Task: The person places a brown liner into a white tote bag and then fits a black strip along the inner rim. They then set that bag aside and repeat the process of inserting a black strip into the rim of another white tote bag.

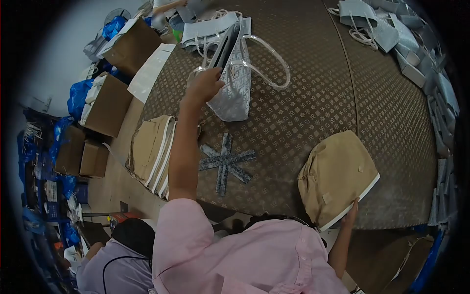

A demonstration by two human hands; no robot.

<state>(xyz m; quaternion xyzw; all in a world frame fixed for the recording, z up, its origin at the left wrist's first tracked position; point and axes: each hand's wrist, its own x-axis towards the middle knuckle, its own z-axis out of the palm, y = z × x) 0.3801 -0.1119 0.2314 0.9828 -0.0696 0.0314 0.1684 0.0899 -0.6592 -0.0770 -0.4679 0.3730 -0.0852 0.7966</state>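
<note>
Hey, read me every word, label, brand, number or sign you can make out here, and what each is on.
No word, brand or number is legible.
Tabletop: repeating small signs, hooked crosses and flower-like shapes among them; no lettering I can make out.
White patterned bag: print too small to read.
Pale patch at far left: too blurred.

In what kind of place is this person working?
It looks like a bag-making or packing workshop: silvery handled bags lie on the large table, the right hand holds a tan bag-like piece, and cardboard boxes stand at left.
</note>
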